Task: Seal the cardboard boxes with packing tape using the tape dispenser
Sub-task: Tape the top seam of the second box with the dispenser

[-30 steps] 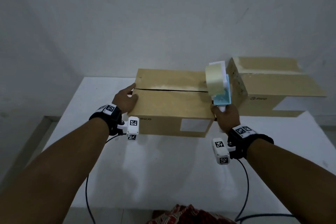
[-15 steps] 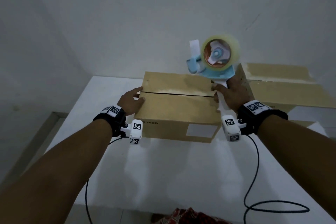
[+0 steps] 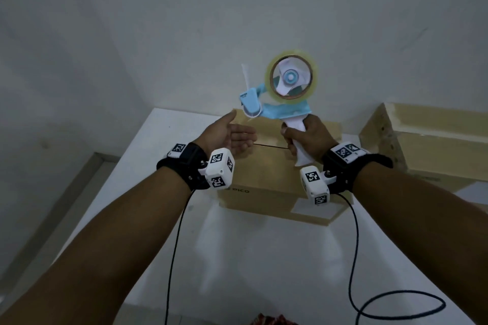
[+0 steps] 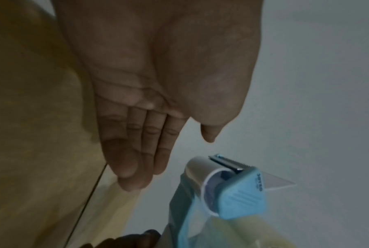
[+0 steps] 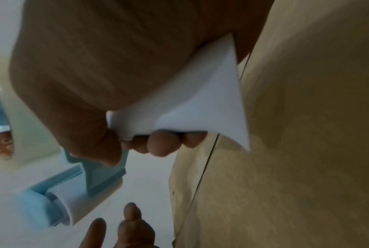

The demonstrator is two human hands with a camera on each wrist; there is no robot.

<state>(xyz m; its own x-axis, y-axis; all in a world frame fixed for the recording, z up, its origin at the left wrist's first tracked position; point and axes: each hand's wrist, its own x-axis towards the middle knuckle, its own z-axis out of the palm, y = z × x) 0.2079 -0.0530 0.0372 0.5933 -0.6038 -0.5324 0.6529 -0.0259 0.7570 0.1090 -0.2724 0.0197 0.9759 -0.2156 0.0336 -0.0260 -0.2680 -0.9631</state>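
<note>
Brown card makes up the box on the white table, right under both hands. Its top has a dark slit that runs from 9 o'clock to 3 o'clock in the head view. No tape can be seen on that slit yet, so this looks like the box to seal now.

The right hand is wrapped tight round the white handle of the blue tape gun. The gun is held up above the far half of the box. Its roll sits up at 12 o'clock. Its roller end points toward 9 o'clock, with a loose bit of tape sticking up by it.

The left hand is flat and holds nothing. Its fingers lie straight and pressed side by side, with the thumb apart. It hangs just above the left part of the box. From these fingers, the roller end lies close by at about 1 o'clock, not touching. So the left hand is the nearer one to the loose tape.

I think the next move is to bring the roller end down onto the slit. The tape has to run along the slit's long way, side to side.

A second box sits well off at 3 o'clock. Pale strips that look like tape cross its top.
</note>
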